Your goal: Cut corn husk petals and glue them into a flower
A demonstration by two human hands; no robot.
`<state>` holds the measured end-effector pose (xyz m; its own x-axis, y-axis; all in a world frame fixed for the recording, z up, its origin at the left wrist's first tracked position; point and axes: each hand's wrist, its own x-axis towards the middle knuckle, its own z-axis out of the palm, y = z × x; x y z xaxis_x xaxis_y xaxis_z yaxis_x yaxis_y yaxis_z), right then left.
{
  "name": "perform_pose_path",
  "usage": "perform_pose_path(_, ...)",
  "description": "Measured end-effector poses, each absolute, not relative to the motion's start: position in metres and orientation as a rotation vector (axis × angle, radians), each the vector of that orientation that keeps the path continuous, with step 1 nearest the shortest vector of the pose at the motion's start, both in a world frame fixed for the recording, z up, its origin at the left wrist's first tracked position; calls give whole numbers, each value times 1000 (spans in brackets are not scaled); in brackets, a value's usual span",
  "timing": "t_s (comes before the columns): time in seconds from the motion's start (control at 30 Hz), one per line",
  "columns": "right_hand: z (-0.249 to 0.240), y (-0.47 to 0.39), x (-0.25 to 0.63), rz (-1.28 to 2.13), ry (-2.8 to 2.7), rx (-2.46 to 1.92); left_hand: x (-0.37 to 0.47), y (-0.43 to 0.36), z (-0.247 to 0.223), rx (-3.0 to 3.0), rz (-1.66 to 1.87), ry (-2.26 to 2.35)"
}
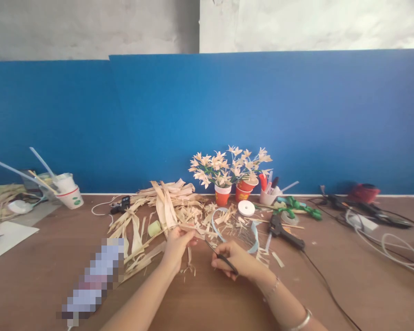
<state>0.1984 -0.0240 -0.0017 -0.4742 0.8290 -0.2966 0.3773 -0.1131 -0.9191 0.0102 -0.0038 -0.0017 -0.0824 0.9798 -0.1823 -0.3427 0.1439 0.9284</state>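
Note:
My left hand (178,243) pinches a pale dried husk strip (197,229) above the table. In my right hand (232,261) are black-handled scissors (224,260), their blades pointing up and left towards the strip. Whether the blades touch the strip is unclear. Behind my left hand lies a heap of dried husk (165,204), with a small pale green roll (154,228) beside it. Thin husk scraps (189,267) lie on the table between my hands.
Husk flowers (221,166) stand in red paper cups (222,196) at the back. A white spool (246,208), a glue gun (284,232) with a trailing cord and green ribbon (298,207) are right of centre. White cups (70,195) stand left; cables (389,246) lie right.

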Motion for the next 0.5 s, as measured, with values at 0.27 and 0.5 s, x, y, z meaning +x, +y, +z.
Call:
perform_pose_path(0.27, -1, -23, 200, 1597, -1817, -1339, 11, -2, -6, 748, 1304, 1095)
perform_pose_path(0.5, 5, -23, 213, 1685, -1840, -1317, 7, -2, -3, 763, 1337, 1073)
